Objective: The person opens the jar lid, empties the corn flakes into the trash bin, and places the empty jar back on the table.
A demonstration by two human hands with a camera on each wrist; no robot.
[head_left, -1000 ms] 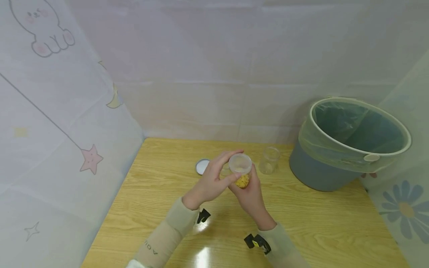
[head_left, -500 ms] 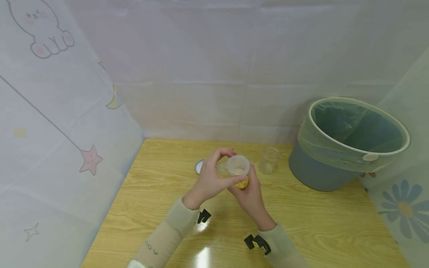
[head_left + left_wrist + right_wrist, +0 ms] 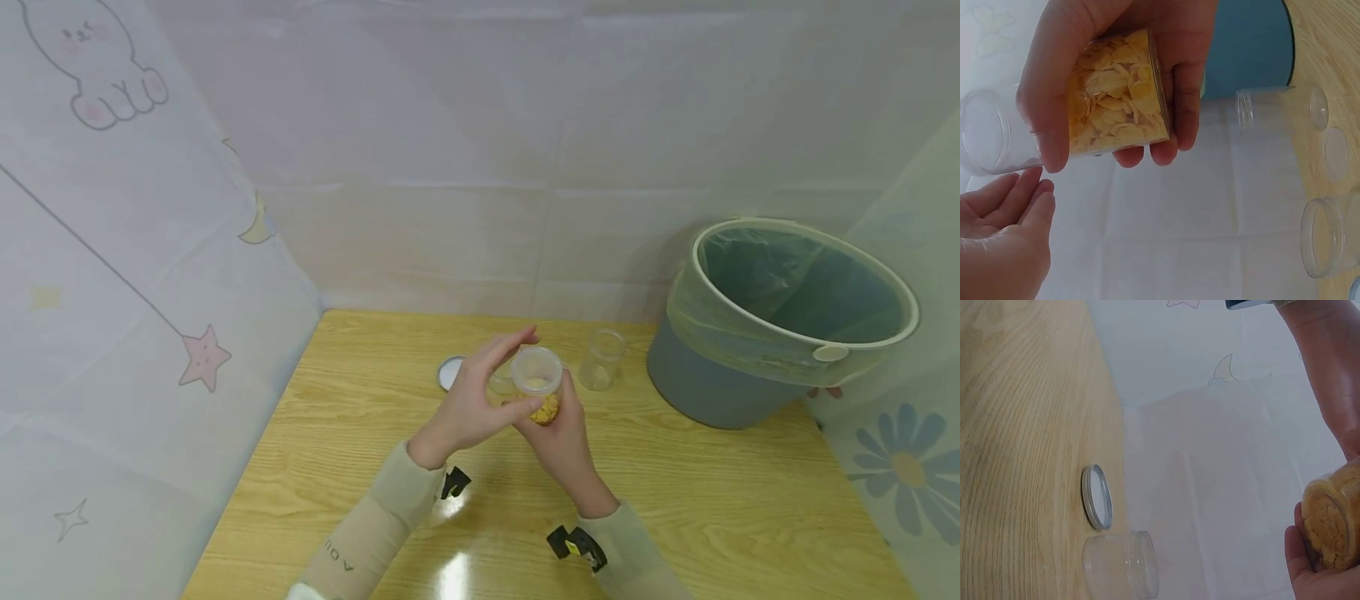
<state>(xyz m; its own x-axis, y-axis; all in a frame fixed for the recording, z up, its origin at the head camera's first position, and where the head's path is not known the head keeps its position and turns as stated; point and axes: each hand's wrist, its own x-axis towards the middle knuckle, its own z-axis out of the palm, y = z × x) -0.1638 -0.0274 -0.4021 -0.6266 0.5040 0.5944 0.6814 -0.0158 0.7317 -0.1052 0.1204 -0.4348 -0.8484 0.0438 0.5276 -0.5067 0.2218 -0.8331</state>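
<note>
A: Looking at the very front first. Seeing what?

B: Seeing a wood table [image 3: 675,500] spreading along the bottom of the frame, and leaving the most room for moving at the lower right.

A: Going in a bit, holding what?

B: Gripping a jar of yellow flakes [image 3: 1116,100] with the right hand [image 3: 561,437], just right of the middle of the frame. Wrapping fingers and thumb round the low part. Holding it off the wood, long way up and down, leaning only a little.

A: Doing what with the left hand [image 3: 468,404]?

B: Making a wide, loose curve beside the jar's top, pointing up and right. Not squeezing anything, by the look of it. Holding the thumb by the front side and the fingertips past the back of the rim. Not telling for sure whether touching there.

A: Being nearer the top with which hand?

B: Being nearer with the left. Not making out whether wearing a lid up there.

A: Minding any edges?

B: Minding a clear jar [image 3: 501,381] just behind the left hand, and a round lid [image 3: 450,372] lying to its left. Minding another clear jar [image 3: 602,358] up and right, then a big bin [image 3: 712,379] at the right. Spotting pale cloth [image 3: 420,167] hanging behind, across the top.
</note>
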